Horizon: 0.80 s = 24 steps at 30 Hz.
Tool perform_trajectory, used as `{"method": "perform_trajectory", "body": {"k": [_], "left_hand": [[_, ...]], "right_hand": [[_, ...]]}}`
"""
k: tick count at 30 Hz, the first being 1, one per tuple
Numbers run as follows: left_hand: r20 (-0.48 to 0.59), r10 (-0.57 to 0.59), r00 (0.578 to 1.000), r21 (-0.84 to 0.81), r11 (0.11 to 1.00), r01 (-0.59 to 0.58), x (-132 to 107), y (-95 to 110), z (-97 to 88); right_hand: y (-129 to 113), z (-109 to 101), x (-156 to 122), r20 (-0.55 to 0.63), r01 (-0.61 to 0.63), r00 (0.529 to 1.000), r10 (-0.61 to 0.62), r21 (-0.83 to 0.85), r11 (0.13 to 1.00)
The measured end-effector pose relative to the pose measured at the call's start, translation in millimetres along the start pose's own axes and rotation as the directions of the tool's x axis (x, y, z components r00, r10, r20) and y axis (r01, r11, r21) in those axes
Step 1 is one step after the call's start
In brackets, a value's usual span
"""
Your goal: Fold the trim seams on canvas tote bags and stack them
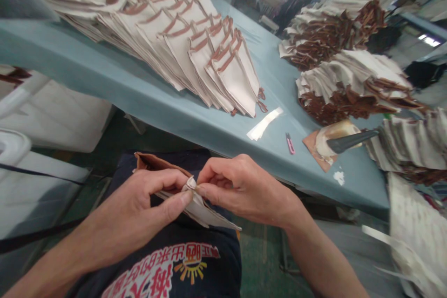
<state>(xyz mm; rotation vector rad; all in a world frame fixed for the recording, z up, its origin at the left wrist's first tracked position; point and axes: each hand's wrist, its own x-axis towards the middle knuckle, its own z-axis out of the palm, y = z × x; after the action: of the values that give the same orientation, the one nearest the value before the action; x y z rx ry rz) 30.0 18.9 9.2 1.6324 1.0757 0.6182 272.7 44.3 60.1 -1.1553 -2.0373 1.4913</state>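
A white cloth pouch with brown trim (202,212) lies across my lap on a dark printed apron (139,242). My left hand (157,200) pinches a bunched fold of the pouch between thumb and index finger. Just to the right, my right hand (237,186) is closed at the same fold, fingers curled and thumb against index finger. Whether it holds the cloth itself or something small on it is hidden by the fingertips.
On the blue-covered table (167,98) lie overlapping rows of white pouches (195,46), white strips (264,123), pink thread snips (289,143) and a glue pot (335,139) with a dark handle. Stacked pouches (349,79) stand at right; white bins (45,181) are at left.
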Motion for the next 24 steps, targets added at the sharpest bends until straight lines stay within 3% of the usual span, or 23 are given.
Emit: {"method": "perform_trajectory", "body": {"k": [4,8,12,24], "left_hand": [[0.015,0.017,1.0,-0.024,1.0,-0.017,1.3,-5.0,-0.8],[-0.001,0.008,1.0,-0.057,0.998,-0.008,0.2,-8.9,-3.2],[-0.012,-0.02,1.0,-0.111,0.994,0.019,-1.9,-9.2,-6.1],[-0.012,-0.13,0.991,-0.172,0.977,0.126,1.8,-25.7,-9.6]], "right_hand": [[-0.8,-1.9,0.4,0.013,0.012,1.0,-0.012,-0.005,1.0],[3.7,-1.9,-0.3,0.079,-0.034,0.997,0.026,0.093,0.995],[10.0,4.3,-3.4,0.035,-0.051,0.998,0.048,0.087,0.995],[14.2,11.4,-9.0,0.05,-0.104,0.994,0.097,0.166,0.981]]}}
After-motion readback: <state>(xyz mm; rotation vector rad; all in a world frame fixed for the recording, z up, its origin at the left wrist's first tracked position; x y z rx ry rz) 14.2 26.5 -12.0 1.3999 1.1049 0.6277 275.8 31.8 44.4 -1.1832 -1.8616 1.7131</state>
